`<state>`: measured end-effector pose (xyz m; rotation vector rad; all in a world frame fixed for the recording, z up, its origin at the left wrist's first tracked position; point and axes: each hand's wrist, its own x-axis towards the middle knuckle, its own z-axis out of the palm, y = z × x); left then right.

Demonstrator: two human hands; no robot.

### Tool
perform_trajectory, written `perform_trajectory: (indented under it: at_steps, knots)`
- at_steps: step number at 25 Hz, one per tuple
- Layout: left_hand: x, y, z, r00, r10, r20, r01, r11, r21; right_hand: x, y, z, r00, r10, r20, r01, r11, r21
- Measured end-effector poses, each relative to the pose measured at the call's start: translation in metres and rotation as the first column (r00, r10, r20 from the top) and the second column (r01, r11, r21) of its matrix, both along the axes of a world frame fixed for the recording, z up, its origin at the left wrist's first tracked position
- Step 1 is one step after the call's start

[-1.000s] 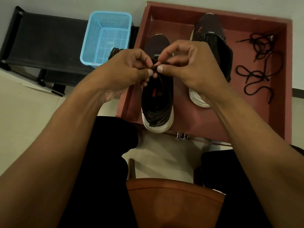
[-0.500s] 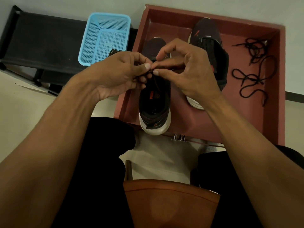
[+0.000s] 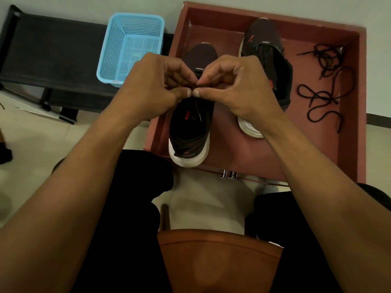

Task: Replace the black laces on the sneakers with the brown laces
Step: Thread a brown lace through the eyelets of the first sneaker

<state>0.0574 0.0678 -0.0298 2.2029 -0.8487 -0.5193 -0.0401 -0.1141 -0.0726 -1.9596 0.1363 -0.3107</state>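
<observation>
Red tray (image 3: 306,144), left hand (image 3: 156,85), right hand (image 3: 234,85) pinching lace (image 3: 197,107)

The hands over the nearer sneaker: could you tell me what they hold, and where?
The left hand and right hand pinch a thin dark lace at adjoining spots, its end dangling.

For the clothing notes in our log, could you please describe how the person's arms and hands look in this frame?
Both arms are bare up to the frame edge: no sleeves show on the left forearm or right forearm. The left hand and right hand wear no gloves, and no ring, watch or wristband is visible. The thumbnails are short. Black trousers cover the legs.
</observation>
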Motion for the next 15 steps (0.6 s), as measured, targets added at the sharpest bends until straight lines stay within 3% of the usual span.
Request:
perform_trajectory:
  at_steps: [2, 7, 15]
  knots:
    - [-0.002, -0.003, -0.004, 0.993, 0.003, 0.121, -0.006, 1.0, 0.02, 0.001, 0.0, -0.001, 1.0, 0.006, 0.028, -0.006, 1.0, -0.022]
    - [-0.004, -0.006, -0.015, 0.988, 0.078, 0.135, -0.082, 0.996, 0.024, 0.002, 0.004, 0.001, 0.995, 0.015, 0.101, -0.002, 0.991, -0.131]
    - [0.002, -0.004, -0.007, 0.955, 0.126, -0.269, -0.145, 0.988, -0.055, 0.005, 0.007, 0.0, 0.959, 0.193, 0.207, -0.07, 0.869, -0.49]
